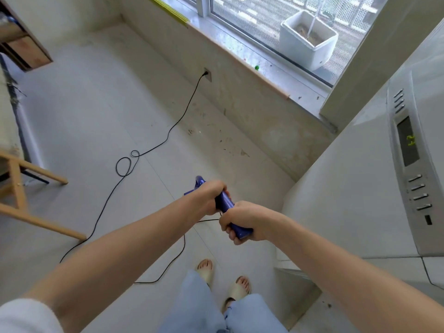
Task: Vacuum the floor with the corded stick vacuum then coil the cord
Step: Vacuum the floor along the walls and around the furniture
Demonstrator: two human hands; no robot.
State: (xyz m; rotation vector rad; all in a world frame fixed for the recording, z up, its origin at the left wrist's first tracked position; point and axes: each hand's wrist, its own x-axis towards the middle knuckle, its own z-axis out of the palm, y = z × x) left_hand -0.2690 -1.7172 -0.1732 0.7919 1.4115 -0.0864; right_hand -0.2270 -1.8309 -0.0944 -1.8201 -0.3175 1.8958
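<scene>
Both my hands are wrapped around the blue handle of the vacuum [224,203], which points away from me and down toward the floor [84,111]. My left hand [207,197] grips the handle higher up, fingers curled tight around it, and my right hand [242,222] clamps the near end of the same handle, just beside the left. Most of the vacuum is hidden under my hands; only a bit of blue shows past my left knuckles.

The black cord [105,203] leaves the handle between my hands, drops to the floor in front of my feet, curves off to the left, then runs up across the tiles with two small loops in it. Its far end is plugged into the wall socket [207,74] below the window sill [240,56].

I stand in pale sandals [237,290] and light jeans. A white appliance with a display panel [360,176] stands close on my right. Wooden furniture legs [28,188] show at the left. Outside the window sits a white box [307,40].
</scene>
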